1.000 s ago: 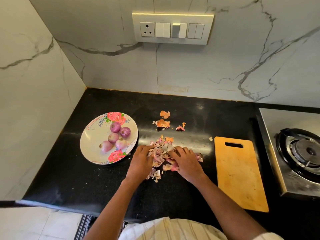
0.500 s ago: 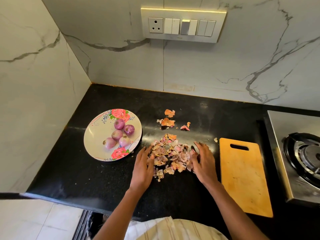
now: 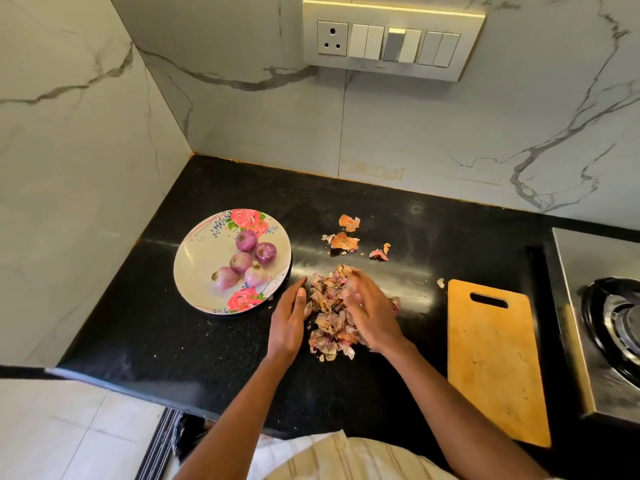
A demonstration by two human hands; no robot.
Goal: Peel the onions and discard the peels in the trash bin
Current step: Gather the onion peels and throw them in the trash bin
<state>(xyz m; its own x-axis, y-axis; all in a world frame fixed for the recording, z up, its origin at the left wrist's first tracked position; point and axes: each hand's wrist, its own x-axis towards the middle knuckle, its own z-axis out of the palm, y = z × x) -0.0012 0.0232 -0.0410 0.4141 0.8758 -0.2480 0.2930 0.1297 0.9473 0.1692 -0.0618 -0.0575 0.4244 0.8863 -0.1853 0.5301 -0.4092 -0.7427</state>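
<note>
Five peeled onions (image 3: 246, 263) sit on a floral plate (image 3: 201, 268) toward the black worktop's (image 3: 138, 327) left edge. The left hand (image 3: 288, 320), fingers straight and together, rests against the onion peel pile (image 3: 329, 320) near the front edge. The blurred right hand (image 3: 372, 311) lies over the pile; its fingers' state cannot be told.

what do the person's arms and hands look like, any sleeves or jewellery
Both forearms are bare up to the bottom edge of the picture, with no sleeves showing. The left hand and right hand show no gloves, rings, watch or bangles. The right hand is motion-blurred, so small details there are unclear.
</note>
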